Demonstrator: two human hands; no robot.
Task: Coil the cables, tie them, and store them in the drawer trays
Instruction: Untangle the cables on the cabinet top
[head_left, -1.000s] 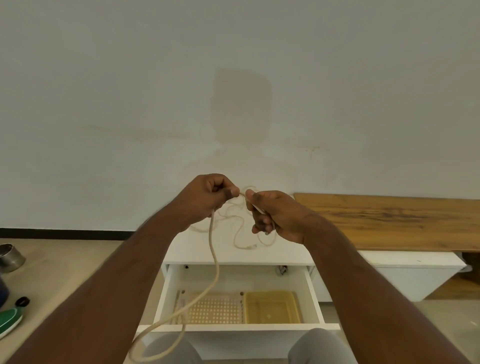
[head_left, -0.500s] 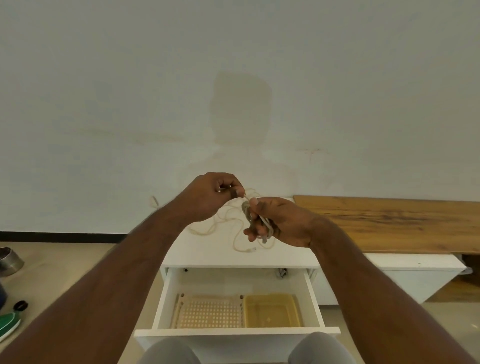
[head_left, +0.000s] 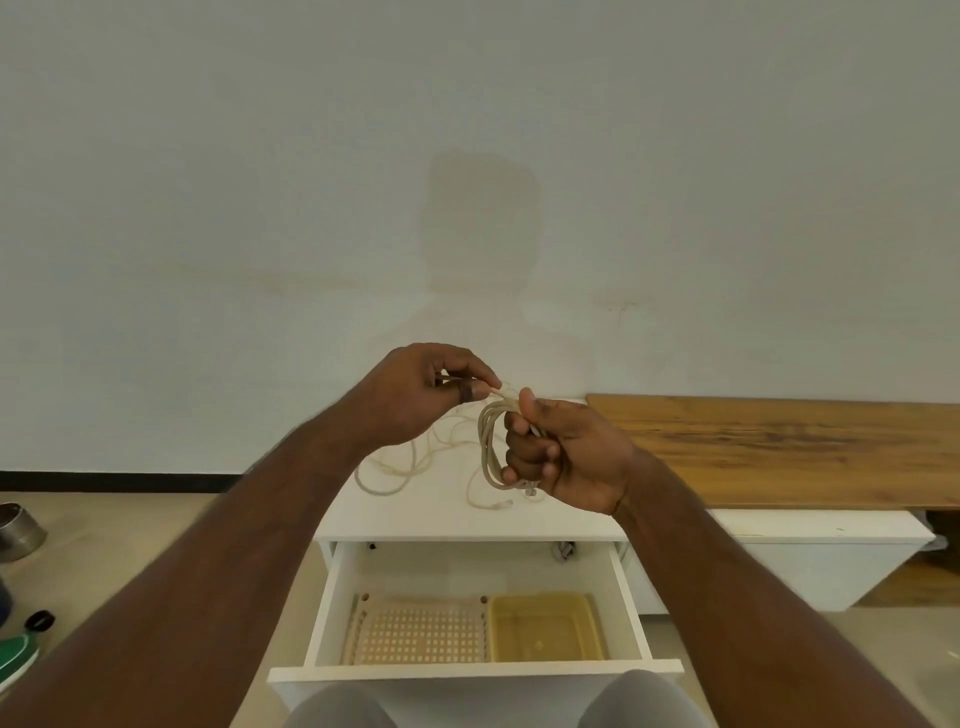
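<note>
- the beige round cable coil is partly hidden by the right hand, whose curled fingers cover the coil's right side; only its left arc and bottom show.
- the coil's end connector near the bottom of the right hand is too small and blurred to identify.
- the left hand pinches the cable's free end between thumb and fingers, so the tip itself is covered.
- both forearms run off the bottom of the frame, and two grey-clad knees are cut off at the lower edge.
- the coil stands nearly upright, its long axis running top to bottom, with its open loop facing left toward the left hand.
- the short stretch of cable between the two hands runs roughly level, from the top of the coil to the left grip.
- the coil looks like several tight turns of pale beige cord stacked side by side.
- it is held in the air above the white counter, in front of the wall.
- a second loose beige cable lies sprawled in untidy loops on the counter behind the hands; parts are hidden by the left wrist.
- below, the open white drawer holds a perforated beige tray on the left and a translucent yellow tray touching it on the right.
</note>
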